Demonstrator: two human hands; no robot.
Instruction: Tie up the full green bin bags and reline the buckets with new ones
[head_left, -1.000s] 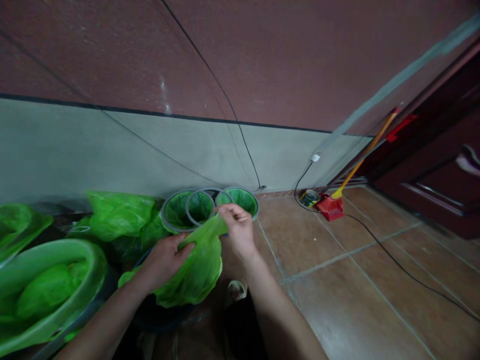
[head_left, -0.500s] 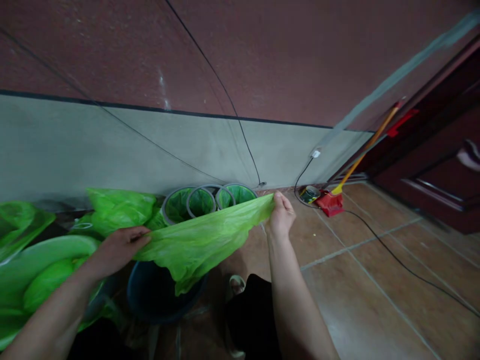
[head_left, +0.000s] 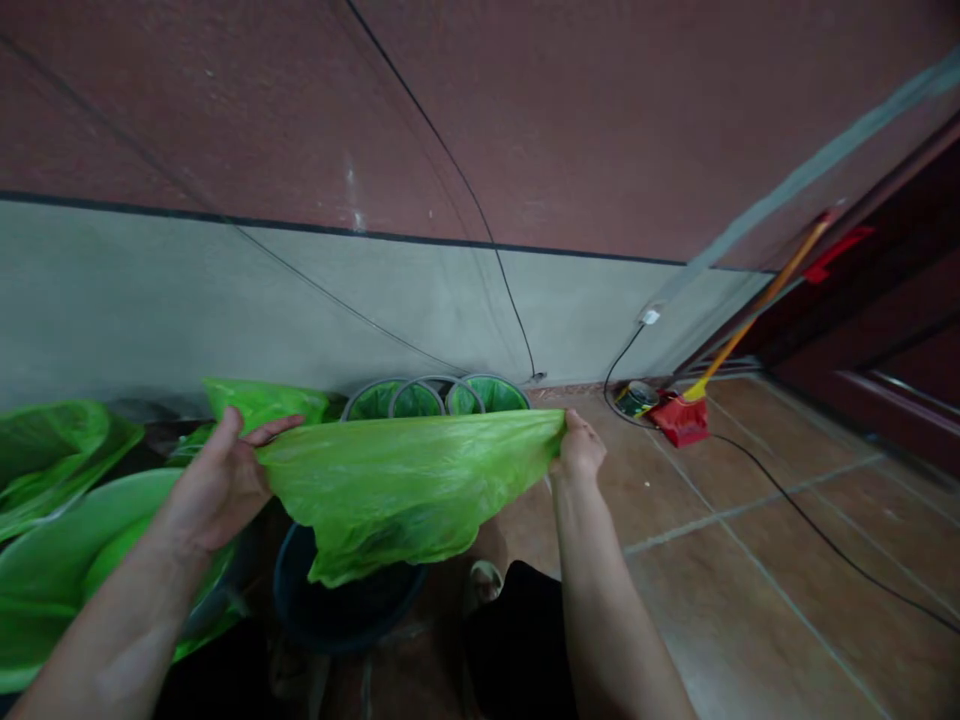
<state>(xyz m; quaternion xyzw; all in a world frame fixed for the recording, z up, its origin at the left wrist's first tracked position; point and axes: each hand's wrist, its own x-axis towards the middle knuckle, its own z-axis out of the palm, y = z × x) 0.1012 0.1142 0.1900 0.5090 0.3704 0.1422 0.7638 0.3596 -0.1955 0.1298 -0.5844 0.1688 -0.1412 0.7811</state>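
Observation:
A thin green plastic bag [head_left: 420, 490] is stretched sideways between my hands, its top edge nearly straight and its lower edge hanging loose. My right hand [head_left: 581, 450] pinches the upper right corner. At the left end is my left hand [head_left: 229, 480], thumb raised and index finger stretched along the top; its other fingers, partly hidden, hold the bag's edge. Under the bag stands a dark blue bucket [head_left: 300, 600], partly covered by it. Several bins with grey rims and green liners [head_left: 495, 393] stand behind, against the wall.
To the left is a large light-green basin [head_left: 142, 485] with green plastic in it. More green bags [head_left: 75, 450] lie by the wall. On the right are a tin can [head_left: 636, 398], a red dustpan [head_left: 681, 418] with a yellow handle, and a black cable [head_left: 795, 500] across the tiles.
The bag has been spread flatter and its top edge levelled. My left hand has turned, raising its thumb and straightening its index finger. The whole view has shifted slightly.

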